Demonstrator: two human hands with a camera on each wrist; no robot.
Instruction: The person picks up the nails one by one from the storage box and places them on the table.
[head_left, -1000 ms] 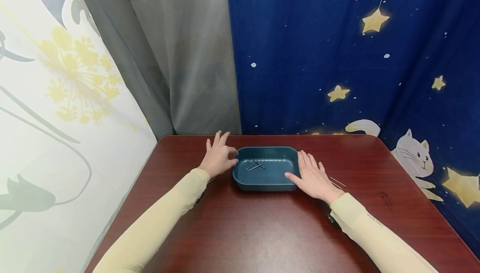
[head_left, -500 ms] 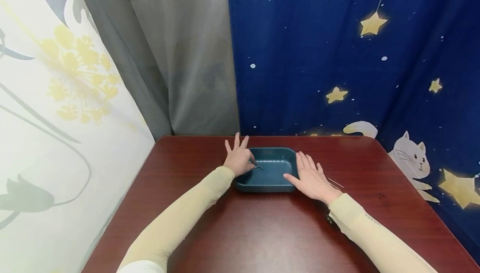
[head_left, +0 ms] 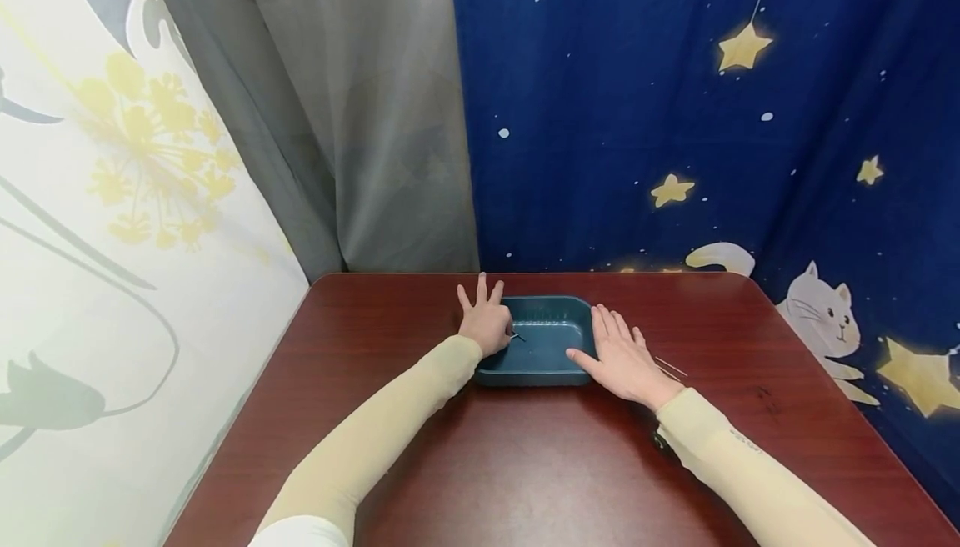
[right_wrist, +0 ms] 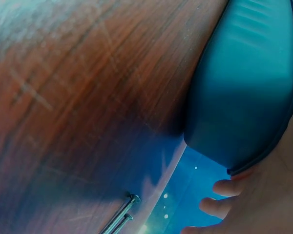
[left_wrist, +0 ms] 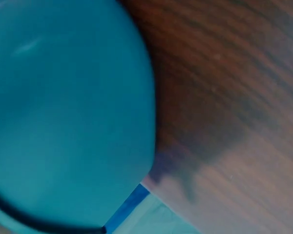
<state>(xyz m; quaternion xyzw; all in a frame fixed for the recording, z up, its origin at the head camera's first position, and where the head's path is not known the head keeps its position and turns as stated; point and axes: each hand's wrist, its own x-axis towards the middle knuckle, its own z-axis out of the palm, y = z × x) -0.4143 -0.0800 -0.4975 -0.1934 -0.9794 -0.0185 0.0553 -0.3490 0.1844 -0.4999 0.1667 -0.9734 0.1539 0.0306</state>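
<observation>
Head view shows us the left hand point(head_left: 487, 326) pinching a nail point(head_left: 517, 335) at the tray's point(head_left: 551, 376) nine o'clock, while the right hand point(head_left: 624, 361), fingers straight and apart, rests at three o'clock on the table point(head_left: 525, 464).

Both arms wear long, close-fitting sleeves of pale cream-yellow fabric, running down to the wrists and leaving the hands bare. The left sleeve point(head_left: 390, 430) shows a white edge near the shoulder. The right sleeve point(head_left: 738, 472) carries a small line of dark lettering on the forearm, too small to read.
</observation>
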